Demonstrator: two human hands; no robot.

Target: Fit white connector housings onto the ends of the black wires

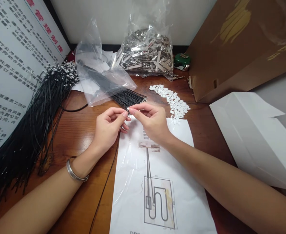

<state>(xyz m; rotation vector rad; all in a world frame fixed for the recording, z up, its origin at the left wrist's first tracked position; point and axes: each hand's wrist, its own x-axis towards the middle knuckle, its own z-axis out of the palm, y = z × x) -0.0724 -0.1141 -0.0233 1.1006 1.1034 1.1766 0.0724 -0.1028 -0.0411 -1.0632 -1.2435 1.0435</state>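
Note:
My left hand (111,125) is pinched round the end of a thin black wire (106,178), whose tail runs down the table beside the paper. My right hand (151,120) meets it fingertip to fingertip, closed on a tiny white piece at the wire's end (128,110). It looks like a small white connector housing, mostly covered by the fingers. Just beyond the hands lies a bundle of black wires (128,96) with bare metal ends, partly inside a clear plastic bag (96,87). Loose white connector housings (174,100) are spread in a curved pile to the right.
A printed drawing sheet (130,195) lies under the hands. At left, black wires with white ends (38,120) hang over a printed board (6,65). Behind are a bag of metal strips (147,52) and a green tape measure (181,60). A brown box (220,58) and white carton (254,130) stand right.

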